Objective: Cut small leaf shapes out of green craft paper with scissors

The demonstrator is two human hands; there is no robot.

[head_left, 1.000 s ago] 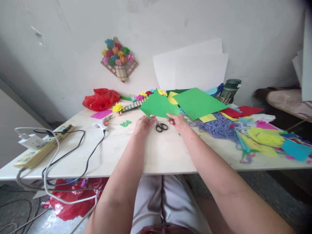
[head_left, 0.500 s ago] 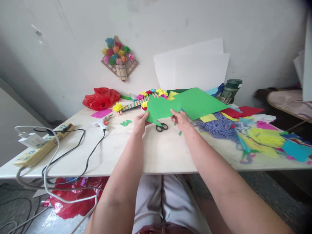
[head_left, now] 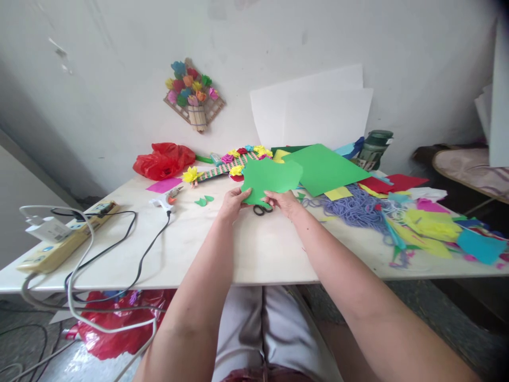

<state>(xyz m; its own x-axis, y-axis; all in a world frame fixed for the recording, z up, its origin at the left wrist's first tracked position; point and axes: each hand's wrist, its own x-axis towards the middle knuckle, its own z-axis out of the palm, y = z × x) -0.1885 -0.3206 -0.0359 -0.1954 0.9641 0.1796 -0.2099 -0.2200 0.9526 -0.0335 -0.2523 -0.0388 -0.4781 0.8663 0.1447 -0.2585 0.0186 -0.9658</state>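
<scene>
Both of my hands hold a green sheet of paper (head_left: pixel 272 178) with a cut, uneven edge, raised over the table. My left hand (head_left: pixel 234 204) pinches its lower left corner. My right hand (head_left: pixel 281 201) grips the lower edge a little further right, thumb and fingers pressed together. Black-handled scissors (head_left: pixel 261 210) lie on the table just under the sheet, their blades hidden by it. Small cut green leaf shapes (head_left: pixel 204 200) rest to the left of my left hand. Behind the held sheet lies a larger green sheet (head_left: pixel 328 170).
At left are a glue gun (head_left: pixel 163 202), a power strip (head_left: pixel 67 239) with cables and a red plastic bag (head_left: pixel 163 161). A flower-trimmed woven strip (head_left: pixel 222 170) lies at the back. Purple yarn (head_left: pixel 353 209), coloured paper scraps (head_left: pixel 433 225) and a dark green jar (head_left: pixel 376 148) are at right.
My right hand has moved left along the green paper's lower edge, closer to my left hand. The sheet has turned and shifted slightly, covering more of the scissors.
</scene>
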